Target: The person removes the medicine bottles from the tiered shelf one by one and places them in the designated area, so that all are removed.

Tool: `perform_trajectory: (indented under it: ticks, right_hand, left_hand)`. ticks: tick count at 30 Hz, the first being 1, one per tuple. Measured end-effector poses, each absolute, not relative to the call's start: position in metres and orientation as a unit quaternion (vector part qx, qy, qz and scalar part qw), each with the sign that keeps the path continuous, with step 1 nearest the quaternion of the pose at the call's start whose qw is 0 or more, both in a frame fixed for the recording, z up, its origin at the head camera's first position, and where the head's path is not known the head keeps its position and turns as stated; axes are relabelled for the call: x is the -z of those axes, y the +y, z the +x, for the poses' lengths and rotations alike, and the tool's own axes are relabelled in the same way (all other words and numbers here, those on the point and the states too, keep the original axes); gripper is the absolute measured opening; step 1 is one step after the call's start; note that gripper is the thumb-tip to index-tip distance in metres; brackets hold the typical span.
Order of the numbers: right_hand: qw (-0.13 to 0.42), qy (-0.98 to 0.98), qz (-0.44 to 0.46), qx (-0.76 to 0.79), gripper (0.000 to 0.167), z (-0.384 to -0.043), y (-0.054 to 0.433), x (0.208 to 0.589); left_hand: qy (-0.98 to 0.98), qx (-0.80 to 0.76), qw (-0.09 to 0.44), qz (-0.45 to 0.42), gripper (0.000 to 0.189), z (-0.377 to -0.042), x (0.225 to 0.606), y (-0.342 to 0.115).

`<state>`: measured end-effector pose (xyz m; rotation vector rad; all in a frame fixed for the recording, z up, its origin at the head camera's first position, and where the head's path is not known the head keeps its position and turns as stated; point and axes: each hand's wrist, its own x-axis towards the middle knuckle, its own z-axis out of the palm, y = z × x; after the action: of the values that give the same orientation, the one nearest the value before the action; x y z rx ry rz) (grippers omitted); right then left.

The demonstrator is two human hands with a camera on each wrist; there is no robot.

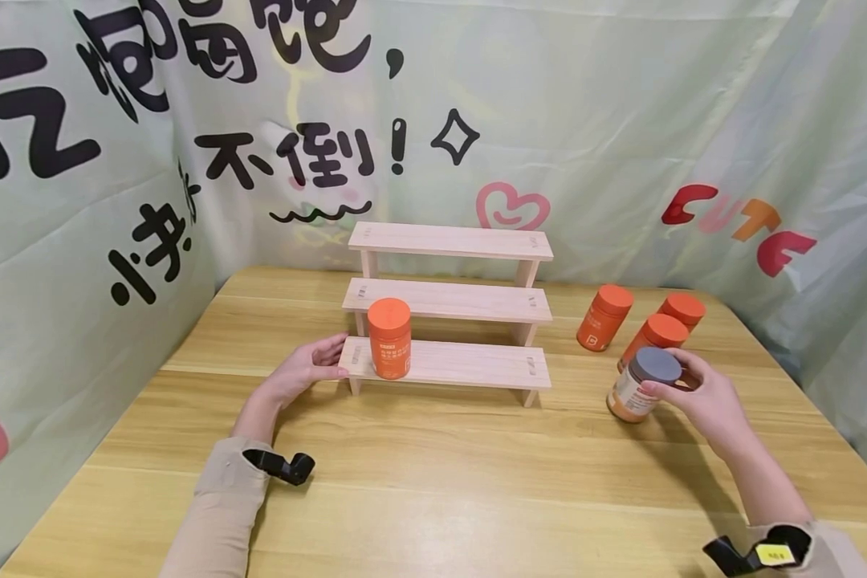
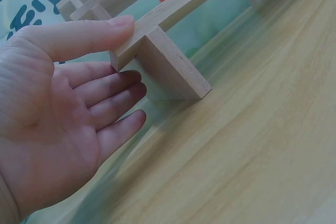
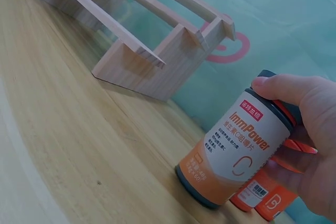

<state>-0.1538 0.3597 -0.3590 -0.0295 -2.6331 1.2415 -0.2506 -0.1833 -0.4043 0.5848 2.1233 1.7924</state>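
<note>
A three-tier wooden step shelf (image 1: 448, 361) stands on the table. My left hand (image 1: 307, 371) is at the left end of its lowest step; in the left wrist view the thumb and index finger pinch that end (image 2: 139, 32), the other fingers loosely bent below. One orange bottle (image 1: 390, 341) stands upright on that step, near its left end. My right hand (image 1: 711, 401) grips a grey-lidded vitamin bottle (image 1: 636, 389) near its lid. This bottle, with its white and orange label (image 3: 236, 145), leans slightly; whether its base touches the table I cannot tell.
Several orange bottles (image 1: 604, 319) stand at the right back of the wooden table (image 1: 433, 490), two of them partly behind the vitamin bottle. A printed curtain (image 1: 592, 112) hangs behind and at the sides.
</note>
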Motion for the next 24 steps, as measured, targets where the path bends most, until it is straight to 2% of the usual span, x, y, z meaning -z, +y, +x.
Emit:
perform_trajectory:
  ticks: [14,24]
  right_hand:
    - [0.111,-0.88,0.021,-0.461,0.05,-0.152,0.365,0.36]
    - [0.114,-0.872,0.037,-0.475,0.051,-0.152,0.37,0.361]
  left_hand:
    - [0.742,-0.621,0.147,0.204,0.081,-0.251,0.406,-0.185]
    - [0.738,-0.628,0.15,0.199,0.079,-0.252,0.406,-0.183]
